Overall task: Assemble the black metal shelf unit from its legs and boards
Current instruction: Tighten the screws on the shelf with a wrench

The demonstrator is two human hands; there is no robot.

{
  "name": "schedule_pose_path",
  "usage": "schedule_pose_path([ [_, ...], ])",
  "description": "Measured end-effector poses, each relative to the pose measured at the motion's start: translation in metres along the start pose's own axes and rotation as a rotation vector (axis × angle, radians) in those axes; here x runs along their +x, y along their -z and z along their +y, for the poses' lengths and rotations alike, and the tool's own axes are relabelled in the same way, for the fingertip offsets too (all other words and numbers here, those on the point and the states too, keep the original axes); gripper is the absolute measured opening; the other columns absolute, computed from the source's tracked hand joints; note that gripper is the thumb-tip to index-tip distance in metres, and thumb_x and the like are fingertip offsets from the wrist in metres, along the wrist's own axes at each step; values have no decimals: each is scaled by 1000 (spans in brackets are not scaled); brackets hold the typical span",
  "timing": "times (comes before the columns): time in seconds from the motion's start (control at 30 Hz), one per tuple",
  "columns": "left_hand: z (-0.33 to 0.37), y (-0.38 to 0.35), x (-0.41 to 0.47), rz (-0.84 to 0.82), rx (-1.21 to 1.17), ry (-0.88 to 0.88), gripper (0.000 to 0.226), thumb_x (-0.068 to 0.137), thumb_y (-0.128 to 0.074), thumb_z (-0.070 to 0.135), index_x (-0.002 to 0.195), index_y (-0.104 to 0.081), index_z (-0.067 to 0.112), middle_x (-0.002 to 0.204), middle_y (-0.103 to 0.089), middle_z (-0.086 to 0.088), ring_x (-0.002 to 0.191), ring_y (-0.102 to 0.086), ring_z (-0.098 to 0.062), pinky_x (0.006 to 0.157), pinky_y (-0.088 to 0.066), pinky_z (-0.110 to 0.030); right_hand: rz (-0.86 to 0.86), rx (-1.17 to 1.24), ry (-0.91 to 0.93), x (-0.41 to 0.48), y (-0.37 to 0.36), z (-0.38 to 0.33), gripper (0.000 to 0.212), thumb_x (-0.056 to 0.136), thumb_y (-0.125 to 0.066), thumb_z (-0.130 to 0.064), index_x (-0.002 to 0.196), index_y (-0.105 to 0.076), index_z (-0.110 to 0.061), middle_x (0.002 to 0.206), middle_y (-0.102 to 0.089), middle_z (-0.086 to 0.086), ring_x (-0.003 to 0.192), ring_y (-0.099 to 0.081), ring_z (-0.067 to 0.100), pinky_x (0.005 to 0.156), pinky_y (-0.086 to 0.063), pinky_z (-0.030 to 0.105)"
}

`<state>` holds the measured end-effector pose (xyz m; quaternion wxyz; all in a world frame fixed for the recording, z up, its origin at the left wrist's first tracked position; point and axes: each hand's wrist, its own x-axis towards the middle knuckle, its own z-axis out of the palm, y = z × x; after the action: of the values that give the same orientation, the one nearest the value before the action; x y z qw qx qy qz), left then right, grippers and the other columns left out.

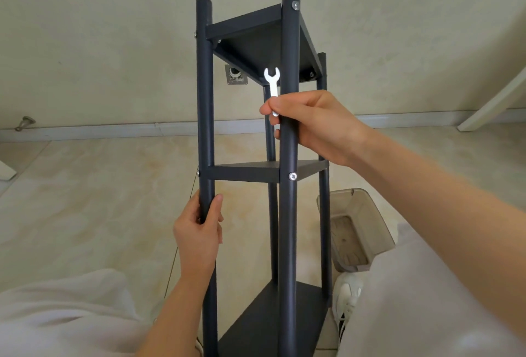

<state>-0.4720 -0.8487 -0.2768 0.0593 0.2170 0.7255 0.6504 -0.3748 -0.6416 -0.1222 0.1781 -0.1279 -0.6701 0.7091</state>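
Looking down the shelf unit [289, 214], which stands upright on the pale tiled floor [99, 200] between the person's knees in white trousers [57, 319]. Four black legs are joined by three black boards: top board [256, 40], middle board [244, 176], bottom board [256, 325]. Silver bolt heads show on the near-right leg [290, 43], one at the top board [295, 5] and one at the middle board [293, 176]. Surroundings: a translucent plastic bin [358, 231] sits tilted on the floor just right of the far-right leg [324, 214], which crosses in front of its left edge. A white shoe [347, 297] lies below the bin, beside the bottom board. On the cream wall behind, a metal wall plate [235, 74] shows between the legs, partly hidden by the top board. A doorstop [25, 123] sits at the skirting [113, 129] far left; a white slat [489, 103] leans at far right. Left hand [197, 231]: fingers and thumb are curled round the near-left leg [205, 100] below the middle board, thumb on the near side. Right hand [313, 126]: it reaches in from the right between top and middle boards, fingers wrapped round the near-right leg, thumb and forefinger pinching the shank of a small white wrench [271, 77]. The wrench stands upright just left of that leg, open end up, below the top board.
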Motion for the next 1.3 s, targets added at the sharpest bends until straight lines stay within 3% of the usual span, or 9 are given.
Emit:
schedule_pose_path([
  [0.1, -3, 0, 2, 6, 79, 22, 42, 89, -56, 50, 107, -68, 13, 68, -62, 5, 55, -58, -12, 54, -48, -18, 11, -19, 8, 0, -3, 1, 18, 95, -61, -21, 90, -77, -15, 79, -68, -4, 82, -59, 14, 82, -56, 30],
  [0.2, -1, -2, 1, 29, 166, 79, 36, 95, -54, 47, 120, -63, 23, 95, -66, 13, 90, -64, -9, 83, -54, -26, 11, -38, 19, 2, -5, 2, 17, 95, -62, -22, 92, -77, -15, 76, -68, -6, 80, -59, 11, 80, -56, 28],
  [0.3, 12, -7, -7, 126, 253, -16, 43, 102, -55, 29, 144, -47, 22, 130, -53, 5, 122, -49, -11, 103, -37, -18, 20, -19, 27, 5, -5, 2, 17, 95, -62, -22, 93, -78, -16, 77, -69, -9, 80, -60, 9, 79, -54, 24],
  [0.37, 24, -13, -16, 141, 256, -172, 41, 102, -52, 26, 142, -48, 19, 134, -49, 4, 129, -43, -8, 103, -30, -6, 29, 10, 30, 7, -5, 2, 16, 95, -62, -20, 94, -78, -14, 80, -70, -7, 82, -60, 9, 79, -54, 24],
  [0.53, 45, -30, -45, -138, 172, -199, 29, 100, -47, 47, 128, -51, 38, 118, -53, 28, 113, -57, -5, 92, -46, -11, 79, 28, 32, 12, -7, 2, 15, 94, -65, -20, 91, -79, -15, 93, -68, 8, 82, -61, 10, 77, -54, 23],
  [0.63, 46, -36, -55, -304, 50, 41, 27, 93, -45, 56, 117, -52, 44, 101, -65, 17, 81, -69, -13, 71, -58, -24, 91, 37, 33, 12, -8, 3, 15, 94, -65, -19, 91, -79, -14, 94, -66, 10, 82, -61, 12, 76, -54, 22],
  [0.77, 48, -37, -52, -389, -44, 90, 35, 87, -51, 57, 98, -60, 25, 72, -60, -6, 45, -54, -18, 44, -46, -20, 83, 54, 43, 12, -7, 2, 15, 94, -65, -18, 90, -79, -15, 92, -68, 7, 82, -62, 10, 76, -53, 21],
  [1.1, 43, -42, -36, -276, 7, 28, 39, 87, -51, 55, 95, -62, 19, 65, -56, 1, 48, -51, -13, 44, -44, -23, 24, -169, 107, 17, -1, -6, 15, 94, -65, -27, 91, -79, -28, 116, -70, -7, 123, -56, 7, 104, -49, 37],
  [1.3, 40, -47, -38, -216, 138, -59, 49, 79, -58, 62, 117, -54, 32, 73, -60, 17, 57, -60, -8, 52, -49, -20, 48, -237, 83, 16, 1, -4, 14, 94, -65, -23, 98, -78, -21, 127, -64, -7, 117, -52, -6, 99, -49, 23],
])
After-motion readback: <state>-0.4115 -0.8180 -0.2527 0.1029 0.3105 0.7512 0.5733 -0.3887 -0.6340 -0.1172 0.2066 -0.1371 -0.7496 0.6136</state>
